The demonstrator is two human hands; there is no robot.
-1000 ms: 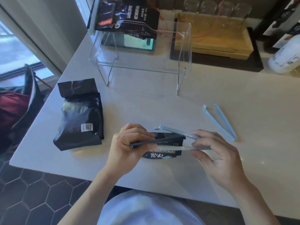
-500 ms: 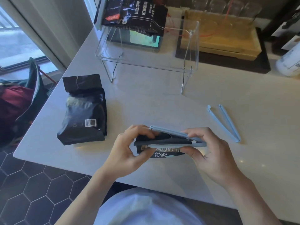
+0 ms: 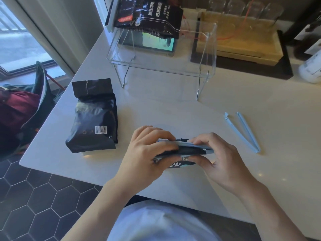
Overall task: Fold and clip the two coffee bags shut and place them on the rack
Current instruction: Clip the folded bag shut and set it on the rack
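Note:
A small black coffee bag (image 3: 180, 164) lies at the table's near edge, its folded top inside a pale blue clip (image 3: 194, 146). My left hand (image 3: 147, 153) grips the bag and the clip's left end. My right hand (image 3: 220, 159) pinches the clip's right end. A second black coffee bag (image 3: 94, 120), top unfolded, lies flat at the left. Another blue clip (image 3: 243, 132) lies spread apart at the right. The clear acrylic rack (image 3: 206, 54) stands at the back, with a third black coffee bag (image 3: 149, 16) on its top.
A phone or tablet (image 3: 152, 43) lies under the rack. A wooden tray (image 3: 243, 44) with upturned glasses sits on a dark mat behind it, and a white bottle (image 3: 312, 68) at far right. The table's edge (image 3: 57, 173) drops to tiled floor at the left.
The clip's two arms have come together over the folded bag top. Both hands have moved inward along the clip and press on it.

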